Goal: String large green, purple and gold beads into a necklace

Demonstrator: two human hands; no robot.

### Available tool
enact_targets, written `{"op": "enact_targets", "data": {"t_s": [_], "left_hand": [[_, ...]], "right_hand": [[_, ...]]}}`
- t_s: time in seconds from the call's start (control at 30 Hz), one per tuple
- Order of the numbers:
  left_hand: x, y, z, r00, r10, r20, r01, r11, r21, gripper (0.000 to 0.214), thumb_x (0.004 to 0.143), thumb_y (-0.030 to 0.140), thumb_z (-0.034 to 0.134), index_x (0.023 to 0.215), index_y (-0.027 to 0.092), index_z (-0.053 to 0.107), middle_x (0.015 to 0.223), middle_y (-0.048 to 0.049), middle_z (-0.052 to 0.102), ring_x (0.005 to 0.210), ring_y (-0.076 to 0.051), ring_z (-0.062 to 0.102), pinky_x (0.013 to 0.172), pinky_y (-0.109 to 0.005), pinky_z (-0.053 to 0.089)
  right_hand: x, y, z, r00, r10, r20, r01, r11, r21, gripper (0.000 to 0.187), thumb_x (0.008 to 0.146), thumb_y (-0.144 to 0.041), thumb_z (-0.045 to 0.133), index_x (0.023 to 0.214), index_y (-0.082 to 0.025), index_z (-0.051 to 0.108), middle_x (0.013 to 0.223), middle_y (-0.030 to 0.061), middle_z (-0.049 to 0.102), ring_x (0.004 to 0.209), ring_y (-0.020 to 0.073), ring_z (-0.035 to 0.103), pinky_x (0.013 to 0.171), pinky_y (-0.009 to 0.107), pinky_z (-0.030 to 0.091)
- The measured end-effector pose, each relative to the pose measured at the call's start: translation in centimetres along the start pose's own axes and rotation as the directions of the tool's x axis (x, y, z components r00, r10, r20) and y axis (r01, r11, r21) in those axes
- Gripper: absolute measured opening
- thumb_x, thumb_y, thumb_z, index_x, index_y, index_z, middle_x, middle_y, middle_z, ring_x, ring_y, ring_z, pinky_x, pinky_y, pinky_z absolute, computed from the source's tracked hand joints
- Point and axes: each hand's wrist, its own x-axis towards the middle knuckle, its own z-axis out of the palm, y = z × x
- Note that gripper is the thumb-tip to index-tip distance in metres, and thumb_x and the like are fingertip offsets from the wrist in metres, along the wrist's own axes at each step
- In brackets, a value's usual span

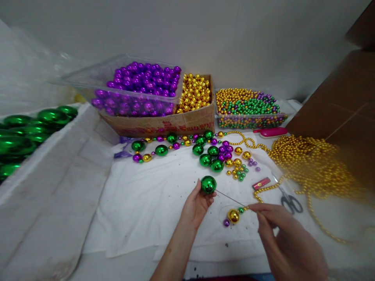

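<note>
white cloth [146, 210] covers the bench under both hands. far left of the left fingers: open box of large green baubles [26, 132]. well beyond the fingertips, along the wall: clear tub of purple baubles [140, 84], cardboard box of gold baubles [195, 93], clear tray of small mixed beads [249, 105]. beyond and right of the right fingers: loose heap of gold bead strands [310, 164], one strand trailing in toward the right fingertips. between the containers and the fingers: a strung garland [172, 141] of green, purple and gold balls, then a loose cluster of balls [216, 158] just beyond the left fingertips. left hand [195, 208] is palm up, fingertips clenched around a green ball [208, 184], which is lifted off the cloth. right hand [281, 230] has thumb and forefinger pinched on a thin needle [231, 199]; the needle runs from that pinch up-left to the green ball, tip at or in the ball, can't tell which. scissors [291, 203] lie flat just right of the right fingertips. pink tool [271, 132] is well beyond them, against the tray. small red piece [261, 183] is just beyond the right fingertips. just left of the right pinch, between the two hands: gold bead [233, 215], small green bead [241, 210], purple bead [226, 223], close together in a line.
</note>
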Motion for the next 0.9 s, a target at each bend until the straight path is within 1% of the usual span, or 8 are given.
{"op": "enact_targets", "data": {"t_s": [0.07,0.13,0.33,0.47,0.6,0.7,0.8,0.9], "left_hand": [[0.0,-0.1,0.1,1.0,-0.01,-0.01,0.01,1.0,-0.003,0.033,0.092,0.039,0.049,0.099,0.009,0.061,0.087,-0.0111,0.069,0.06,-0.012,0.064,0.047,-0.018,0.05],[-0.1,-0.1,0.1,1.0,-0.022,-0.017,0.022,1.0,-0.001,0.033,0.092,0.039,0.049,0.098,0.008,0.06,0.086,-0.0111,0.069,0.06,-0.012,0.064,0.047,-0.018,0.051],[-0.2,-0.3,0.5,0.997,-0.019,-0.074,0.02,1.0,0.017,0.033,0.092,0.039,0.049,0.096,0.008,0.059,0.077,-0.0084,0.067,0.056,-0.012,0.063,0.045,-0.017,0.05],[-0.2,-0.3,0.7,0.995,-0.036,-0.088,0.037,0.999,0.013,0.033,0.092,0.039,0.048,0.094,0.008,0.059,0.074,-0.0079,0.066,0.054,-0.012,0.063,0.043,-0.017,0.049],[-0.3,-0.3,0.6,0.997,-0.036,-0.068,0.038,0.999,0.02,0.034,0.092,0.039,0.049,0.095,0.008,0.059,0.079,-0.0094,0.068,0.054,-0.01,0.062,0.045,-0.017,0.05],[-0.4,-0.2,0.4,0.999,-0.018,-0.03,0.019,0.999,0.033,0.033,0.091,0.038,0.05,0.097,0.008,0.06,0.085,-0.0101,0.069,0.056,-0.01,0.062,0.048,-0.017,0.051],[-0.5,-0.1,0.4,1.0,-0.004,-0.015,0.005,0.999,0.048,0.032,0.092,0.037,0.05,0.096,0.008,0.06,0.08,-0.0087,0.068,0.055,-0.01,0.062,0.048,-0.018,0.051],[-0.5,-0.2,0.5,1.0,-0.005,-0.02,0.006,0.999,0.051,0.031,0.092,0.037,0.049,0.095,0.008,0.06,0.073,-0.0069,0.066,0.054,-0.012,0.061,0.047,-0.019,0.05]], "right_hand": [[0.0,-0.4,0.3,0.999,0.033,-0.001,-0.033,0.999,0.019,0.014,0.088,-0.02,0.05,0.091,-0.025,0.062,0.084,0.0043,0.072,0.054,0.0142,0.063,0.05,0.025,0.05],[0.0,-0.7,0.7,0.999,0.054,-0.01,-0.053,0.998,0.04,0.013,0.089,-0.021,0.05,0.089,-0.025,0.062,0.086,0.0044,0.072,0.053,0.013,0.062,0.049,0.024,0.048],[-0.1,-0.5,0.8,1.0,-0.025,0.016,0.024,0.999,0.036,0.01,0.088,-0.021,0.051,0.089,-0.024,0.061,0.089,0.0043,0.072,0.057,0.0124,0.064,0.05,0.023,0.048],[0.0,-0.5,0.7,0.999,-0.032,0.036,0.031,0.999,0.026,0.012,0.089,-0.019,0.049,0.091,-0.023,0.06,0.091,0.0062,0.072,0.072,0.0161,0.069,0.059,0.025,0.052],[0.6,-0.6,0.8,0.985,-0.158,0.068,0.156,0.987,0.041,0.017,0.087,-0.013,0.049,0.095,-0.023,0.06,0.089,0.0054,0.072,0.079,0.015,0.069,0.065,0.023,0.054],[1.0,-0.7,1.0,0.973,-0.219,0.076,0.216,0.975,0.049,0.018,0.088,-0.012,0.047,0.099,-0.022,0.058,0.09,0.0066,0.071,0.076,0.0141,0.068,0.062,0.022,0.053],[1.2,-0.9,1.4,0.961,-0.271,0.053,0.268,0.962,0.06,0.018,0.089,-0.01,0.046,0.1,-0.02,0.056,0.089,0.0077,0.07,0.074,0.0129,0.066,0.059,0.02,0.051],[1.4,-0.8,2.1,0.946,-0.321,0.035,0.318,0.945,0.071,0.018,0.089,-0.009,0.046,0.101,-0.017,0.056,0.09,0.0086,0.068,0.078,0.0129,0.065,0.064,0.021,0.05]]}}
